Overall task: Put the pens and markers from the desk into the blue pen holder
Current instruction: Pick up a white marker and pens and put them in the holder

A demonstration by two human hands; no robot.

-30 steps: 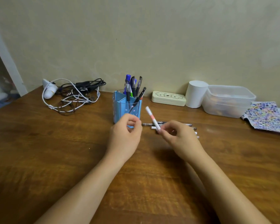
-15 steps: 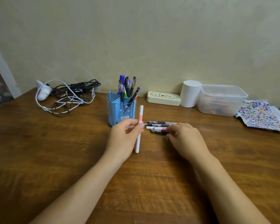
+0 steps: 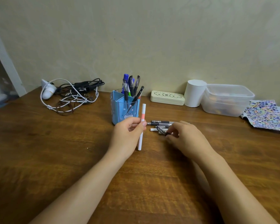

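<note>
The blue pen holder stands at the desk's middle with several pens upright in it. My left hand pinches a white marker with a pink band, held nearly upright just right of the holder's front. To the right, a small pile of pens lies on the desk. My right hand rests over the pile's near side, fingertips closed on a black pen whose left end is tilted up off the others.
Tangled white and black cables lie at the back left. A cream case, a white cylinder and a clear plastic tub line the wall at the right. A colourful dotted sheet lies at the far right.
The white and pink marker passed from my right hand to my left, which now holds it upright. My right hand went down to the pile and took hold of a black pen.
</note>
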